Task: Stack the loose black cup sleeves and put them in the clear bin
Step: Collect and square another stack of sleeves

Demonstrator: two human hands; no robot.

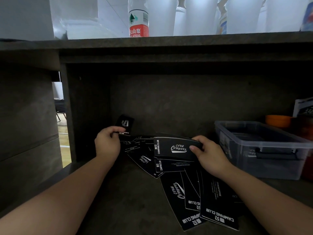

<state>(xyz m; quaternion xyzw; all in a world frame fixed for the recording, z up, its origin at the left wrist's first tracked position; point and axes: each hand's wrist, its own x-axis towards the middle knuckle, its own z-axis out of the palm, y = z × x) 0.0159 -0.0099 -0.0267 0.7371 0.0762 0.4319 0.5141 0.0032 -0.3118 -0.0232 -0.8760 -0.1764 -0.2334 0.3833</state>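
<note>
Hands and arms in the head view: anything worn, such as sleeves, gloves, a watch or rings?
Nothing worn shows. The left hand and right hand are bare, without gloves, rings or a watch, and both forearms are uncovered to the frame's bottom edge, with no sleeve visible.

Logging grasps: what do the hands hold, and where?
Left hand pinches one black sleeve by its lower edge; right hand grips a sleeve stack at its right end.

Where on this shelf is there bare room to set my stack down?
Bare shelf lies near the front, left of the scattered sleeves, and at the back between them and the clear bin. The middle is crowded.
</note>
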